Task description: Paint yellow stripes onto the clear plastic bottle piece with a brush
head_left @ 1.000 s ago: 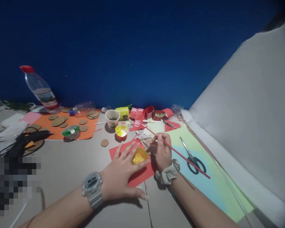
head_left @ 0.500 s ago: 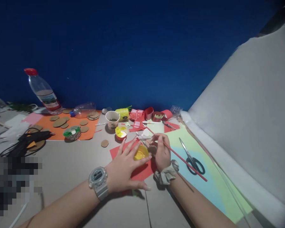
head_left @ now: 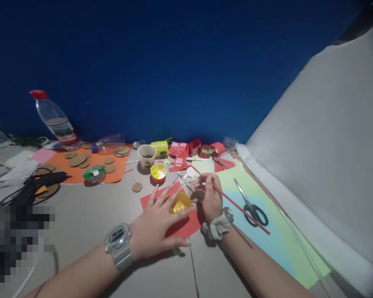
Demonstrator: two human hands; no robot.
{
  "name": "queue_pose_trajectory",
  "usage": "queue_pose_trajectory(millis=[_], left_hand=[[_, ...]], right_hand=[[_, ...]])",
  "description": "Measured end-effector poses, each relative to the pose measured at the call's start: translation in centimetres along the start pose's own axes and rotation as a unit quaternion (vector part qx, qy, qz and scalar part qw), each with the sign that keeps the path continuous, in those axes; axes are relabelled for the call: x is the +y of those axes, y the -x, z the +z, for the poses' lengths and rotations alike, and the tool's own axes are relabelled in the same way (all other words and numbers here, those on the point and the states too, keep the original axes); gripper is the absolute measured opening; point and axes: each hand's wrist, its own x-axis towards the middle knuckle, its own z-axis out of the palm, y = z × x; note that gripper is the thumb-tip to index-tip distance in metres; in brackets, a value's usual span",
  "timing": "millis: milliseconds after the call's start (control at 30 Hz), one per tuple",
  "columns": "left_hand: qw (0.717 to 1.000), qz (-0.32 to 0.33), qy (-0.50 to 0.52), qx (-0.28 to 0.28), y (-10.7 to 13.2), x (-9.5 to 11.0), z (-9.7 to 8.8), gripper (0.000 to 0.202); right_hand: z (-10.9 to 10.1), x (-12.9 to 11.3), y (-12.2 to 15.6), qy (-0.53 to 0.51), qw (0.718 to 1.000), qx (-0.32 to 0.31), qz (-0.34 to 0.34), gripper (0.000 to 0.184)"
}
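My left hand (head_left: 157, 225), a grey watch on its wrist, lies with fingers spread flat on a red paper sheet (head_left: 186, 225) and touches a small yellow round piece (head_left: 180, 204) that rests on the sheet. My right hand (head_left: 211, 197), with a scrunchie at the wrist, pinches a long thin red brush (head_left: 239, 207) whose tip points toward the yellow piece. The brush handle runs back to the right over a light green and blue paper (head_left: 267, 223).
Black-handled scissors (head_left: 251, 207) lie on the green paper. A paper cup (head_left: 147, 155), a small paint dish (head_left: 158, 172), red paper scraps (head_left: 189, 151), an orange sheet (head_left: 93, 163) with cardboard discs, a water bottle (head_left: 54, 120) and a black glue gun (head_left: 39, 182) lie farther back and left.
The red sheet and yellow piece shifted slightly under my left hand, which drew back a little toward me. My right hand keeps the brush near the yellow piece.
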Motion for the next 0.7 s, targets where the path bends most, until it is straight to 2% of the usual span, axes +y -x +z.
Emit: queue_pose_trajectory(millis=[100, 200, 367, 700], left_hand=[[1.000, -0.020, -0.007, 0.010, -0.3, -0.1, -0.7, 0.068], [0.997, -0.060, -0.008, 0.047, -1.0, -0.1, -1.3, 0.070], [0.984, -0.137, 0.035, 0.107, -1.9, -0.1, -1.1, 0.076], [0.987, -0.118, 0.016, 0.112, -2.7, 0.3, 0.0, 0.080]], right_hand=[[0.0, -0.2, 0.0, 0.008, 1.000, 0.006, -0.011, 0.027], [0.1, -0.3, 0.0, -0.008, 1.000, 0.000, 0.001, 0.028], [0.0, -0.3, 0.1, -0.007, 1.000, 0.001, 0.023, 0.031], [-0.1, -0.3, 0.0, 0.019, 1.000, 0.003, -0.004, 0.030]])
